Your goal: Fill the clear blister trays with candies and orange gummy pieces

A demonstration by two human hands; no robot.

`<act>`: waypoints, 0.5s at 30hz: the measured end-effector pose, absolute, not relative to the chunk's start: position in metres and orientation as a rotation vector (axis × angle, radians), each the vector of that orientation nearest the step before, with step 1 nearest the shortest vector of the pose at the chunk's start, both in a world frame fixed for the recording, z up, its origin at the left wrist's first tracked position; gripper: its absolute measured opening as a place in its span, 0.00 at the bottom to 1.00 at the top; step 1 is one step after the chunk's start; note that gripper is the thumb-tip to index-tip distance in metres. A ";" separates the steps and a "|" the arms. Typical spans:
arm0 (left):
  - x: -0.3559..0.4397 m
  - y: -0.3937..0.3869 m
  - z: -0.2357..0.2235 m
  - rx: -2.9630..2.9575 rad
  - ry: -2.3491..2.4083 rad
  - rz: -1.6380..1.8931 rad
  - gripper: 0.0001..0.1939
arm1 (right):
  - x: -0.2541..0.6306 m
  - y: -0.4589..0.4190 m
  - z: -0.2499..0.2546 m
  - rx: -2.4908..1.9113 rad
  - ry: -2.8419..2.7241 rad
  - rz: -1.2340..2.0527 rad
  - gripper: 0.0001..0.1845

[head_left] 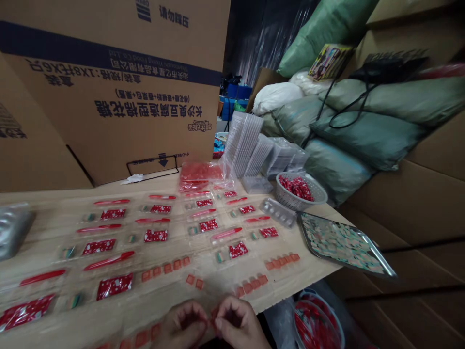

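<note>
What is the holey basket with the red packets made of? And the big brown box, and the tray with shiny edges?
The basket looks like grey plastic with many small holes and a dull finish. The brown box looks like matte cardboard, with printed writing. The tray seems metal: its rim shines, though coated plastic could look alike.

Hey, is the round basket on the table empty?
No, the round basket holds a pile of red packets.
</note>
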State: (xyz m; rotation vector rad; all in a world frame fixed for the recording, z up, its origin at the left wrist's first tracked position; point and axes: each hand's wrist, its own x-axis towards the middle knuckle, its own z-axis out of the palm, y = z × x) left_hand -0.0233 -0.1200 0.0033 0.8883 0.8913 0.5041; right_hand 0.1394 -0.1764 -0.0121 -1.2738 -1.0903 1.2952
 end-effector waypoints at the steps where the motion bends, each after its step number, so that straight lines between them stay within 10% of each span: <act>1: -0.023 -0.117 0.003 0.919 0.951 0.539 0.12 | 0.140 -0.171 -0.011 -1.362 -1.199 1.101 0.13; 6: -0.022 -0.106 -0.006 0.991 1.105 0.610 0.06 | 0.139 -0.145 -0.020 -1.453 -1.791 0.426 0.12; 15: -0.027 -0.102 -0.022 1.191 1.114 0.618 0.03 | 0.145 -0.149 -0.026 -1.473 -1.924 0.395 0.13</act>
